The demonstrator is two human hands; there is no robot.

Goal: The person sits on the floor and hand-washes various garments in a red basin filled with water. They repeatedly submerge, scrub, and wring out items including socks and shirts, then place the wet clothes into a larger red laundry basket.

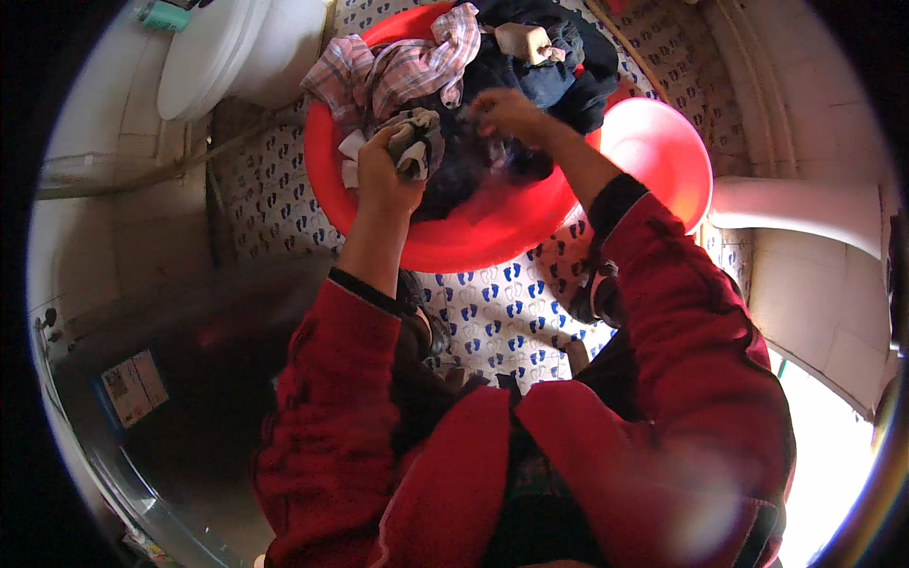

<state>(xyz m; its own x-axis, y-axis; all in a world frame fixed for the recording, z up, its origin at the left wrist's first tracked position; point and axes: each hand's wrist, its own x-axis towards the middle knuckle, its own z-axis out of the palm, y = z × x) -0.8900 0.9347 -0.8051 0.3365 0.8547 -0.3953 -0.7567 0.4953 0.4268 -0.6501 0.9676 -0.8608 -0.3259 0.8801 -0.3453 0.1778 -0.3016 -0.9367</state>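
Observation:
A crumpled cloth [417,142] in grey, black and white is bunched in my left hand [385,170], over the left side of a large red basin [490,241]. My right hand [513,117] is above the dark wet-looking clothes [454,177] in the basin, with its fingers curled. Whether it grips anything is unclear. A pink plaid shirt [405,71] drapes over the basin's far left rim. Dark garments [547,89] are heaped at the far right, with a beige block [524,42] resting on them. Small white pieces [350,145] show beside my left hand.
A smaller pinkish-red basin [657,156] stands at the right, near a white pedestal [795,206]. At the far left is a white toilet [206,57] with a green container [165,15]. A dark glossy appliance [213,383] is at my left. The floor [490,305] has a footprint pattern.

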